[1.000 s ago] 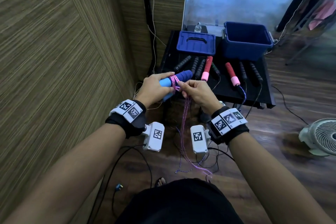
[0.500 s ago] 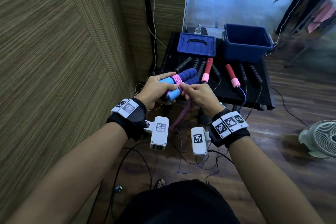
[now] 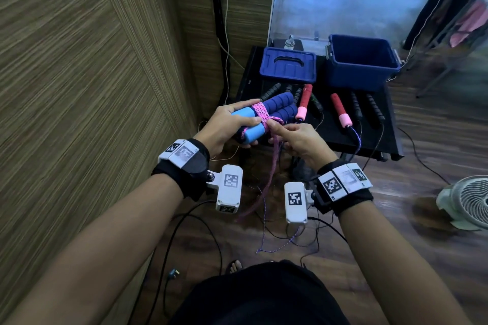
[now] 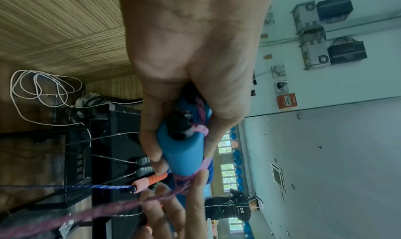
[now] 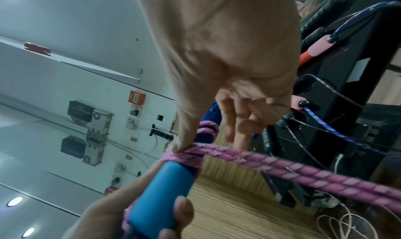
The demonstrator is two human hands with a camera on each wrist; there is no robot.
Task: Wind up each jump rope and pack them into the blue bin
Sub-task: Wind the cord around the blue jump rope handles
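My left hand (image 3: pixel 232 124) grips the two blue foam handles (image 3: pixel 274 109) of a jump rope, held side by side in front of the table. Pink braided rope (image 3: pixel 260 115) is wound several turns round them. My right hand (image 3: pixel 285 137) pinches that rope right at the wraps, and the loose rope (image 3: pixel 266 187) hangs down between my wrists. The right wrist view shows my thumb pressing the pink rope (image 5: pixel 217 151) onto the blue handle (image 5: pixel 160 196). The blue bin (image 3: pixel 361 62) stands open at the table's back right.
A blue lid (image 3: pixel 287 67) lies left of the bin on the black table (image 3: pixel 390 140). Red-and-pink handles (image 3: pixel 303 105) and several black handles (image 3: pixel 375 111) lie in a row there, ropes trailing off the front. Cables cross the wooden floor; a white fan (image 3: pixel 467 203) stands right.
Both hands have drawn nearer my body and turned the handles. More pink wraps lie round the handles, and the hanging rope has grown shorter.
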